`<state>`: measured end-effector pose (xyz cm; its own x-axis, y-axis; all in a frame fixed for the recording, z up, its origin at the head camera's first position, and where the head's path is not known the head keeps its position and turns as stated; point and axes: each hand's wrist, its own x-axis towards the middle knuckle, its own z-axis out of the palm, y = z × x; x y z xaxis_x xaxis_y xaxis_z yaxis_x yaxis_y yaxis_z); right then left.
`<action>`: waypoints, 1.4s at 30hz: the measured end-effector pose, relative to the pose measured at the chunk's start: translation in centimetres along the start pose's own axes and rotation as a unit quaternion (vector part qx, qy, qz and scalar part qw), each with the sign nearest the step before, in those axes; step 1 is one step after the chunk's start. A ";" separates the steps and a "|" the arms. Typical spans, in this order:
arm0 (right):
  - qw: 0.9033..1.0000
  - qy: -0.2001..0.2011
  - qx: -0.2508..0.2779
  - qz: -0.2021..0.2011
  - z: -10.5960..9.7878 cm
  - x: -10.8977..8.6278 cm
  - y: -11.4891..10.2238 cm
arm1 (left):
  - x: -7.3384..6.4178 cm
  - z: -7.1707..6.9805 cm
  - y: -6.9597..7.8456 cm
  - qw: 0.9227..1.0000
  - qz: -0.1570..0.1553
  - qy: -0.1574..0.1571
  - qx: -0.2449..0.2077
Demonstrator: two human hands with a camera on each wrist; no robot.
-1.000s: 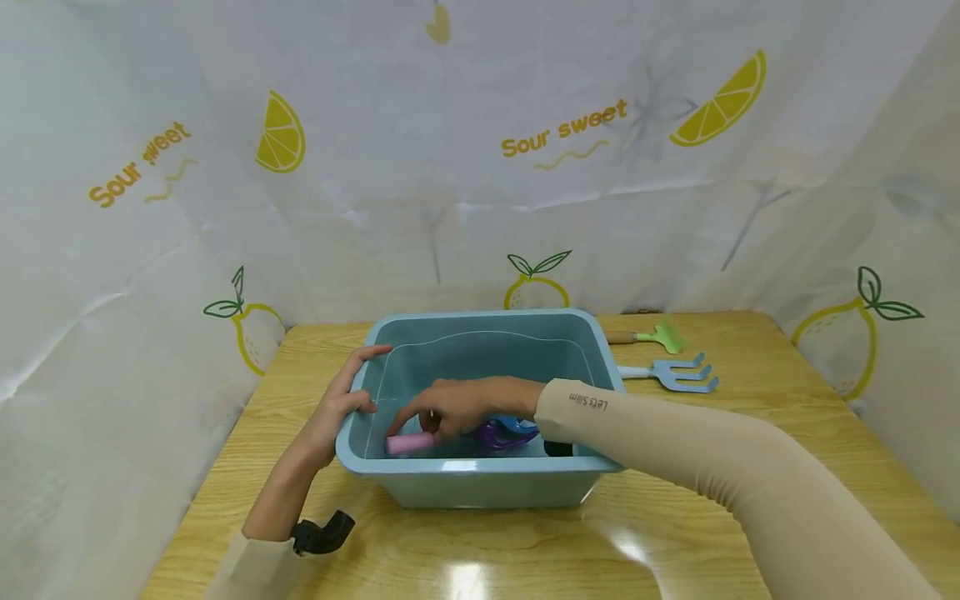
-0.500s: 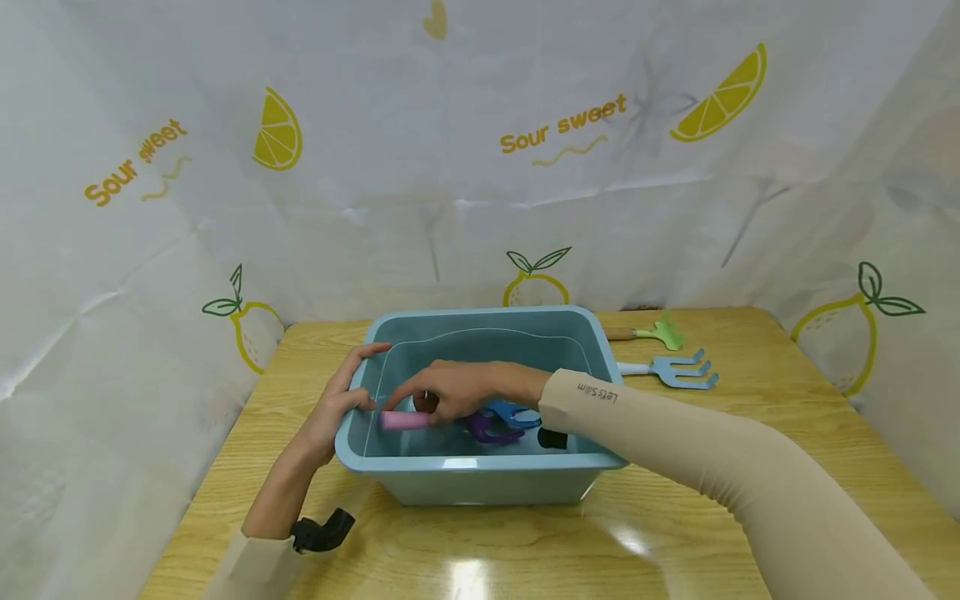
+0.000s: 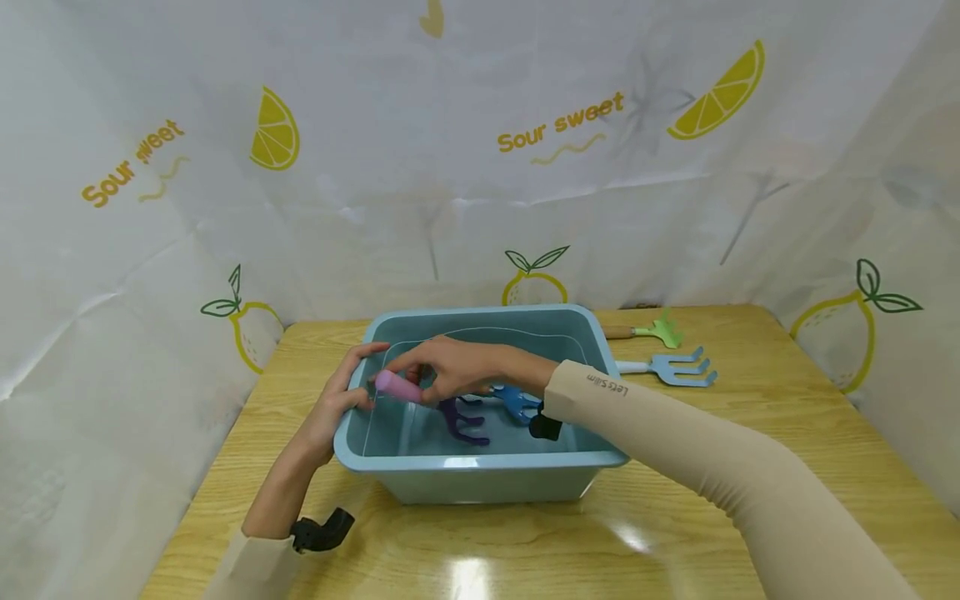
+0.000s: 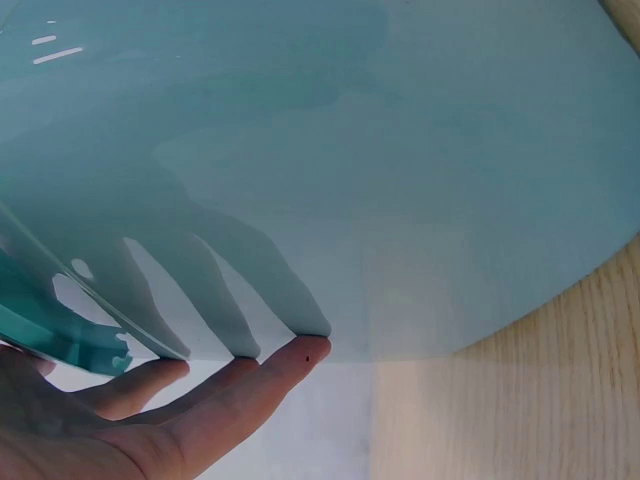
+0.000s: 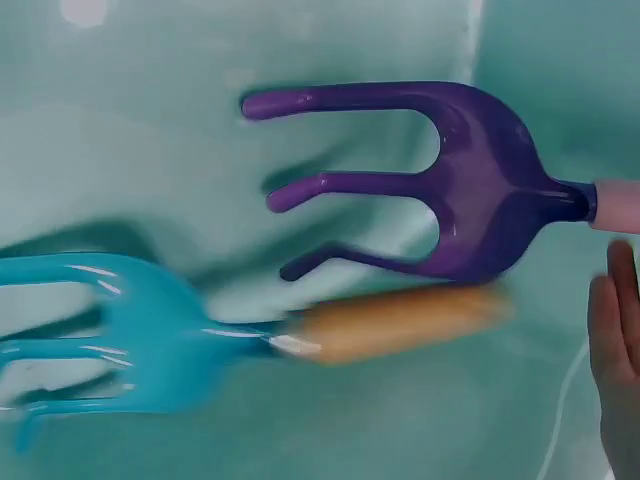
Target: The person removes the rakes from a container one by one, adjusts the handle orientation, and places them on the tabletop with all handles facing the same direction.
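Observation:
My right hand reaches into a light blue plastic tub and holds a small hand rake by its pink handle. The rake's purple three-pronged head points toward the lower right, inside the tub. In the right wrist view, a blue hand rake with a wooden handle lies below the purple one, on the tub's floor. At the tub's left rim, my left hand grips the edge with the thumb over the rim. The left wrist view shows its fingertips against the outer wall.
To the right of the tub, a pale blue hand rake with a white handle lies on the wooden table. Behind it lies a green tool with a wooden handle. A white lemon-print sheet hangs around the table's back and sides.
My right hand has risen, lifting the pink handle and tilting its end up, while the purple head has swung left and shows more. The left hand keeps its place.

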<state>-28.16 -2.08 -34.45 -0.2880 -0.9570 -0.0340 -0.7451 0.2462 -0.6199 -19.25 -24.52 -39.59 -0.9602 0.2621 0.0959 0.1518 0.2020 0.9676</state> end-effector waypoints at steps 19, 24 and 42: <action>0.997 0.068 0.044 0.017 -2.7 -1.4 0.0 | -0.2 0.0 0.2 1.000 -0.003 0.011 0.006; 0.995 0.089 0.051 0.008 -3.3 -1.9 -0.1 | -0.2 0.1 0.2 1.000 -0.003 0.005 0.000; 0.991 0.120 0.020 -0.052 -5.9 -4.1 -1.9 | -0.1 0.1 0.0 1.000 -0.001 0.003 -0.002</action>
<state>-29.08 2.31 -28.51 -0.3487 -0.9119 0.2164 -0.7559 0.1371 -0.6402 -19.15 -24.41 -39.61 -0.9620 0.2556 0.0965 0.1497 0.1978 0.9687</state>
